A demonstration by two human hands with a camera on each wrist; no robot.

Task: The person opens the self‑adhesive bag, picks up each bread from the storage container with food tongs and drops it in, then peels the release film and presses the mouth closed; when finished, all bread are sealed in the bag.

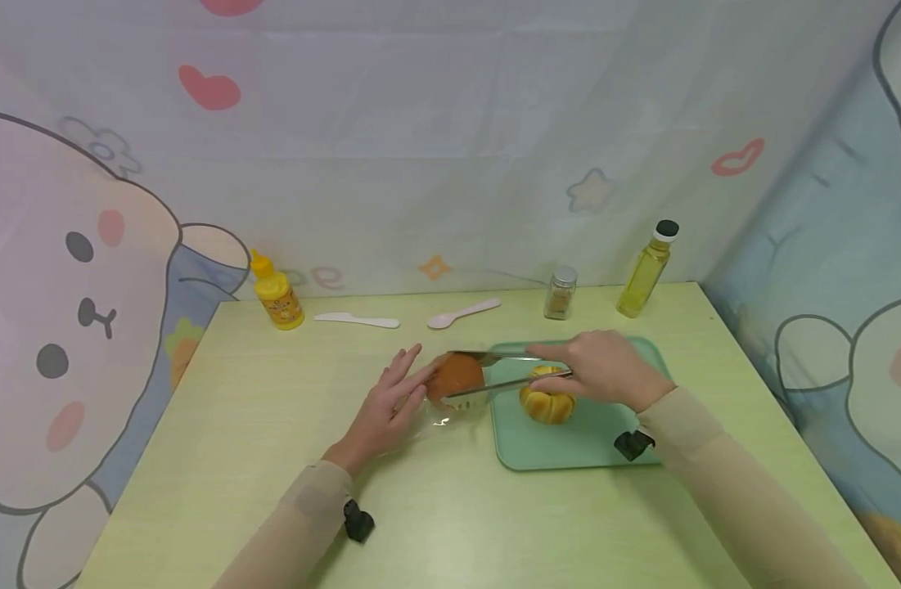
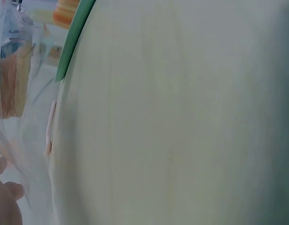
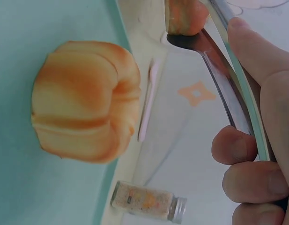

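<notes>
My right hand (image 1: 605, 368) grips metal tongs (image 1: 494, 387), whose ends lie on both sides of a round brown bun (image 1: 459, 375). In the right wrist view the curled fingers (image 3: 235, 145) wrap the tongs' handles. My left hand (image 1: 382, 409) is at the bun's left, pinching a clear plastic bag (image 2: 36, 140). Through the film the bun (image 2: 14, 84) shows inside the bag in the left wrist view. A yellow ridged bread roll (image 3: 83, 103) sits on the green tray (image 1: 560, 458), below the tongs.
Along the table's back edge stand a yellow squeeze bottle (image 1: 279, 298), a small spice jar (image 1: 560, 293) and an oil bottle (image 1: 645, 274). A white plastic knife (image 1: 358, 320) and a pink spoon (image 1: 465, 313) lie between them. A printed cloth (image 1: 450, 123) hangs behind.
</notes>
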